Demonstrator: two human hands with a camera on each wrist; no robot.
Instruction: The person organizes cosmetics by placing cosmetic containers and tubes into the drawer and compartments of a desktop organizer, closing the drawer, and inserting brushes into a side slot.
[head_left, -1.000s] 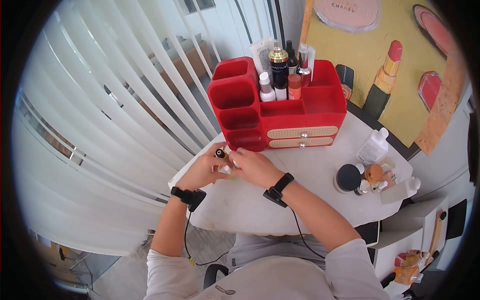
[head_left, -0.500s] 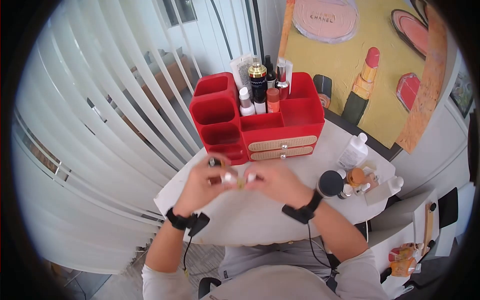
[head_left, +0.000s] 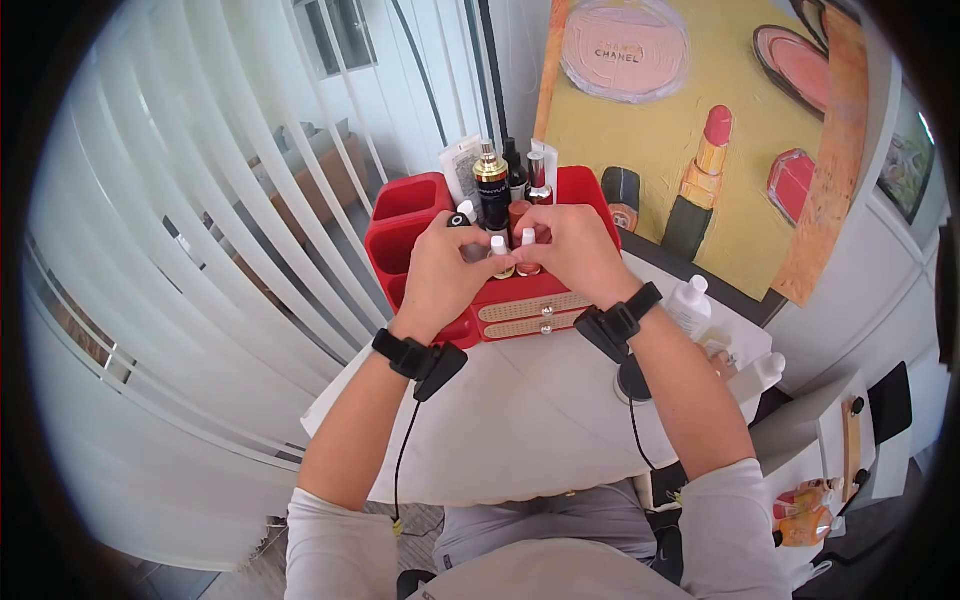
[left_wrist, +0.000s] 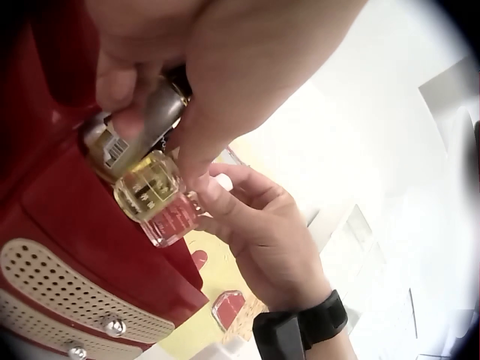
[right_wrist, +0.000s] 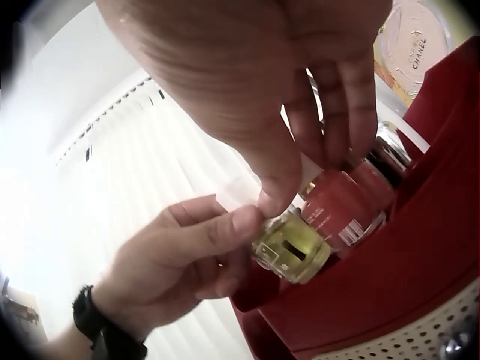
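White tabletop [head_left: 520,420] lies nearest me, bare between my forearms. Beyond it my two hands meet over the front of the red organizer [head_left: 420,300], above its two cane-fronted drawers [head_left: 535,307]. My left hand [head_left: 440,270] has its fingers curled round a small yellow bottle [head_left: 499,262] with a white cap, and the left wrist view shows a metallic tube [left_wrist: 150,124] clamped in the same hand, just above that bottle. My right hand [head_left: 575,250] pinches a red bottle [head_left: 528,258] by its white cap; in the right wrist view the red bottle [right_wrist: 341,206] sits against the yellow one [right_wrist: 292,251], the two touching side by side at the organizer's rim. Behind my knuckles stand the stored bottles, among them a dark spray bottle with a gold top [head_left: 492,195]. To my right a white bottle [head_left: 690,305] stands on the table. Farthest back leans a yellow painting [head_left: 700,120] of lipstick and compacts, and vertical blinds [head_left: 200,230] fill the left.
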